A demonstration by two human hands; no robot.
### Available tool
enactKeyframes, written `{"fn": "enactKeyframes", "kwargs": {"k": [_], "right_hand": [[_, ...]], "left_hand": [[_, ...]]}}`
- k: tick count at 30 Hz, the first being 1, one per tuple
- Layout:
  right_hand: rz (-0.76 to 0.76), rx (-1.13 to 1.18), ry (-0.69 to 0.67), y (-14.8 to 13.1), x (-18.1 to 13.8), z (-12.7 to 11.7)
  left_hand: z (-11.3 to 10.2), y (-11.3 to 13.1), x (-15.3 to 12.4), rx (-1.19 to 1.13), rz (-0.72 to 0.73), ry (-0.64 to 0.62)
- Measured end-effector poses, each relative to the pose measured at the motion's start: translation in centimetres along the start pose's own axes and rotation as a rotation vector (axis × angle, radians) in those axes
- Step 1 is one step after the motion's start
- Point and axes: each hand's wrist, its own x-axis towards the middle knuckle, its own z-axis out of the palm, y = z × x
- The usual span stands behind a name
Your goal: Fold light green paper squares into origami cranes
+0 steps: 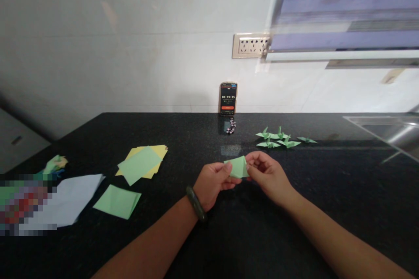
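A small piece of folded green origami paper (238, 167) is held between both hands, just above the dark countertop. My left hand (214, 181), with a dark bangle at the wrist, pinches its left side, thumb on top and fingers beneath. At the right edge, my right hand (270, 176) grips the paper between thumb and fingers; part of that edge is hidden behind the fingers. Beyond my right hand stand several folded green paper cranes (268, 144). A folded green sheet (116, 202) lies to the left of my left arm.
Yellow and green paper squares (140, 163) are stacked at the left, beside white sheets (73, 196). A phone (228, 98) showing a timer leans on the wall, with a beaded strap (231, 125) before it. A metal sink (397, 133) is set in the counter (183, 135) at right.
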Motion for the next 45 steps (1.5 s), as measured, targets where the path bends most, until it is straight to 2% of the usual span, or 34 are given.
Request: {"fn": "enactKeyframes", "kwargs": {"k": [6, 13, 19, 21, 25, 29, 31, 35, 38, 42, 45], "right_hand": [[0.011, -0.077, 0.034, 0.2, 0.2, -0.5], [0.069, -0.031, 0.058, 0.2, 0.2, -0.3], [0.016, -0.112, 0.061, 0.6, 0.2, -0.3], [-0.070, -0.204, 0.064, 0.6, 0.2, -0.4], [-0.415, -0.524, 0.115, 0.4, -0.2, -0.7], [-0.691, -0.700, -0.042, -0.1, -0.6, -0.9], [-0.729, -0.711, -0.099, -0.3, -0.7, -0.9], [-0.627, -0.730, -0.042, -0.4, -0.6, -0.7], [-0.608, -0.761, -0.059, -0.2, -0.5, -0.7], [-0.729, -0.863, -0.004, 0.0, -0.5, -0.9], [-0.839, -0.934, 0.009, -0.1, -0.5, -1.0]], "left_hand": [[0.0, 0.0, -0.1, 0.057, 0.020, -0.020], [0.2, 0.3, -0.2, 0.115, 0.062, 0.016], [0.2, 0.1, -0.1, 0.162, 0.132, 0.041], [0.2, 0.1, -0.1, 0.161, 0.125, 0.049], [0.2, 0.2, 0.0, 0.100, 0.077, 0.087], [0.1, 0.2, 0.1, 0.076, 0.064, 0.094], [0.1, 0.2, 0.1, 0.077, 0.070, 0.091], [0.3, 0.3, -0.2, 0.090, 0.063, 0.068], [0.5, 0.4, -0.5, 0.125, 0.061, 0.019], [0.5, 0.2, -0.5, 0.145, 0.055, 0.002], [0.5, 0.0, -0.4, 0.078, 0.087, -0.053]]}}
